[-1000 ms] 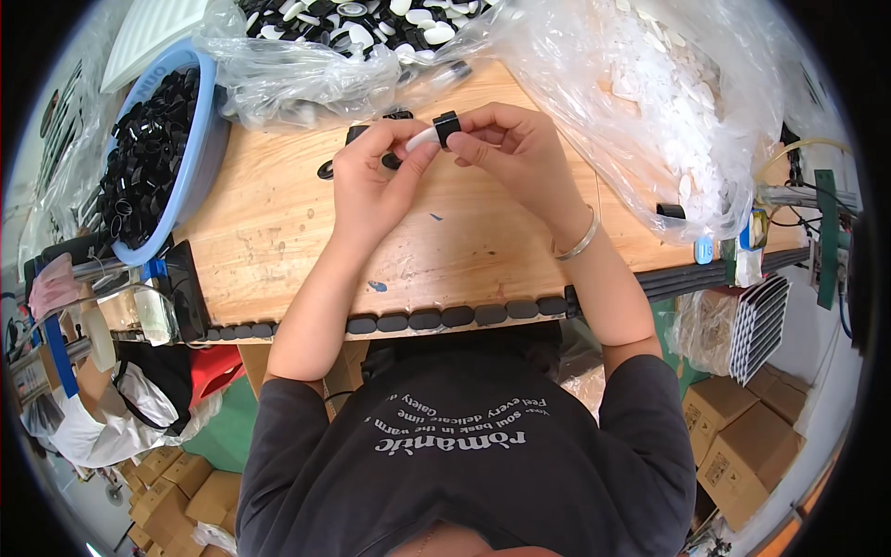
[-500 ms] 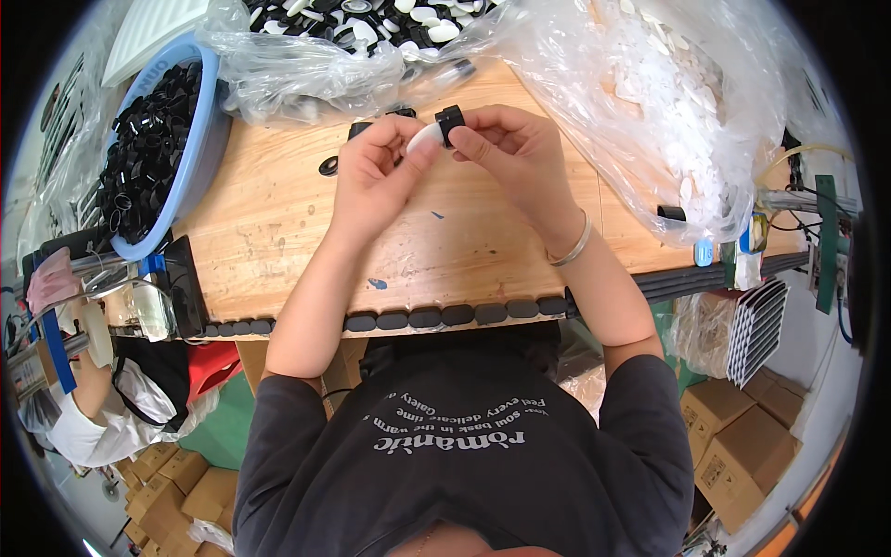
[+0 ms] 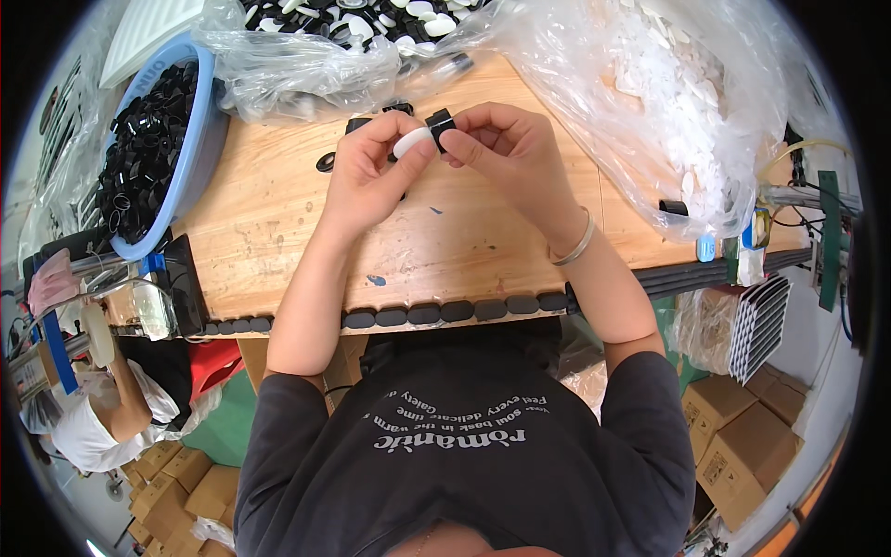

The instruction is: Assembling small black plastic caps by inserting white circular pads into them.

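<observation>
Between the thumb and fingers of my left hand is a flat white oval plastic piece. My right hand pinches a short black plastic ring-shaped piece right against the white one; whether the two are joined I cannot tell. Both hands are above the middle of the wooden table. Beside the left hand's fingers lie a small black ring and more black pieces, partly hidden behind the hand.
A blue basin full of black pieces stands at the left. Mixed black and white pieces lie in clear plastic at the back. White pieces fill a plastic bag at right, near a black piece. Dark pads line the front edge.
Both hands have shifted slightly left with their pieces. The white piece now lies flatter and shows more of its face. At far left, another person's arm has moved.
</observation>
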`<action>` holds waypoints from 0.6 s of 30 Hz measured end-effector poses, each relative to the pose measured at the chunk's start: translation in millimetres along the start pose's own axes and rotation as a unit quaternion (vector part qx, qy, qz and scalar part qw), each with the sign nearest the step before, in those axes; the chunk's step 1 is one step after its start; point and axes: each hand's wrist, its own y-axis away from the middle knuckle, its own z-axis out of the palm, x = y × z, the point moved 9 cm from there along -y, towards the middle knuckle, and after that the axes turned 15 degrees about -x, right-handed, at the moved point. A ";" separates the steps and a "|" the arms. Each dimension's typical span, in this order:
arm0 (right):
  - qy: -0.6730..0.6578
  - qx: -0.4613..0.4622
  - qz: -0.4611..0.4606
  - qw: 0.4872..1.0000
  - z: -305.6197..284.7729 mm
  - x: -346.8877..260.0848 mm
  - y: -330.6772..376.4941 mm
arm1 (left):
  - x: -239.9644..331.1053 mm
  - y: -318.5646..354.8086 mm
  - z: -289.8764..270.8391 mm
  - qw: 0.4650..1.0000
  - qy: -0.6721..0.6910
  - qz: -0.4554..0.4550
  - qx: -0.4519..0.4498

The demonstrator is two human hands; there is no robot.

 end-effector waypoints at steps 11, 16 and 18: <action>-0.076 -0.030 0.041 0.996 0.5 11.9 -1.1 | 0.9 -0.4 -0.3 0.998 -0.022 -0.020 -0.064; -0.010 -0.009 0.008 1.000 1.7 4.9 -0.9 | 2.4 -1.1 -2.7 0.999 -0.041 0.002 -0.007; 0.055 -0.004 -0.056 0.997 3.5 -5.5 1.3 | 1.2 -1.5 -3.3 0.999 -0.049 0.007 -0.002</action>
